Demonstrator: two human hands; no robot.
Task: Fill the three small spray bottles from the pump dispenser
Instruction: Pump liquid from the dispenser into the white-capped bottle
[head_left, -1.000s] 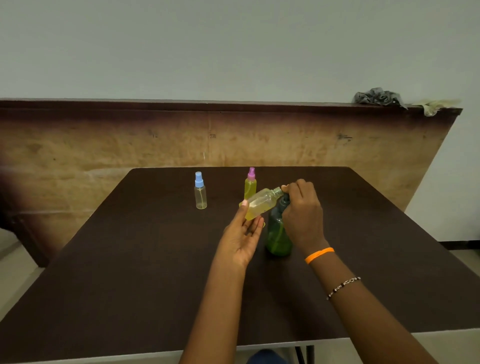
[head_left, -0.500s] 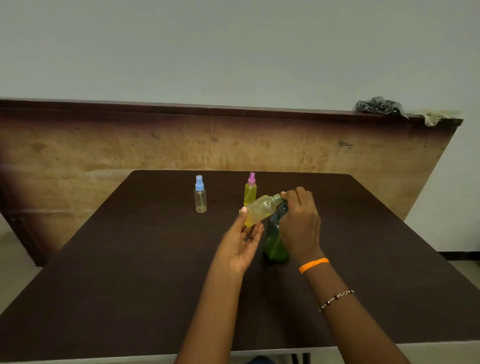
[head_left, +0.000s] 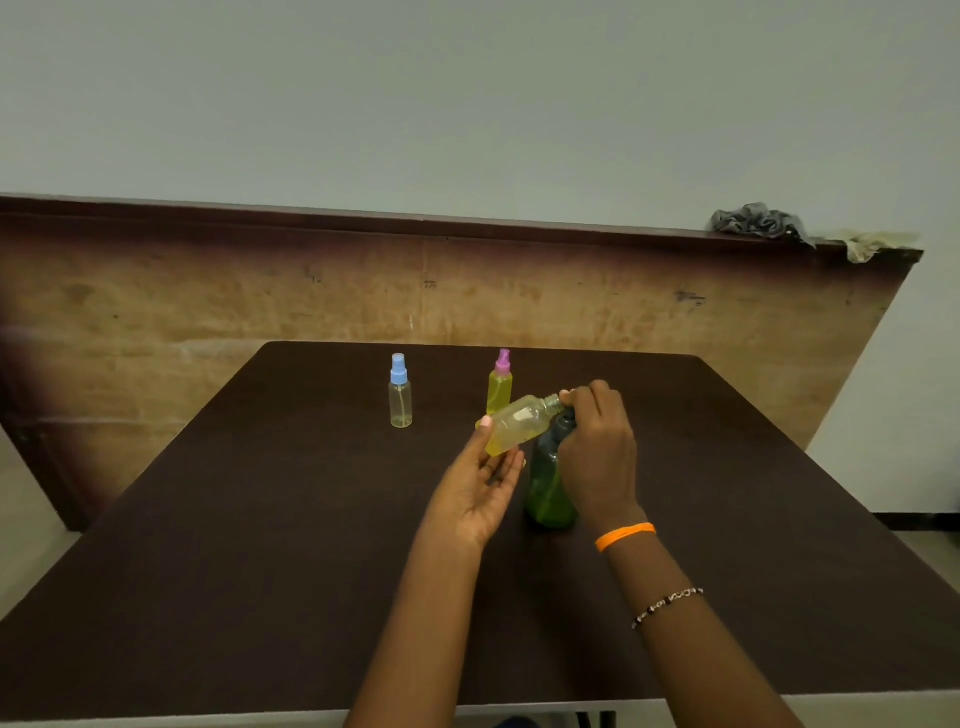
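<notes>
- The top of the green pump dispenser (head_left: 549, 486) is hidden behind the right hand (head_left: 597, 449), so its pump head cannot be seen; only the green lower body, standing on the dark table (head_left: 260, 545), is visible.
- What the right hand does on the pump cannot be told exactly — its fingers are curled over the top of the dispenser, and the fingertips (head_left: 569, 397) are just beside the open neck of the uncapped bottle (head_left: 519, 423).
- The uncapped bottle is held tilted, neck up to the right, by the left hand (head_left: 480, 488); the thumb tip is seen at its left side, while the other fingers are mostly straight below the bottle. How firmly it is gripped is hard to make out.
- Yellowish liquid is seen inside the uncapped bottle, but its level cannot be read because of the tilt and blur.
- The cap of this bottle is not to be made out anywhere.
- The pink-capped bottle (head_left: 500, 384) stands upright at the far side of the table, just behind the uncapped bottle and partly covered by it; it is filled with yellow liquid almost to the neck.
- The blue-capped bottle (head_left: 400, 392) stands upright to the left, well apart from the hands; a small amount of pale liquid is seen at its bottom.
- Both forearms are cut off by the near edge of the picture — an orange band (head_left: 625, 536) and a bead bracelet (head_left: 667, 605) are worn on the right one.
</notes>
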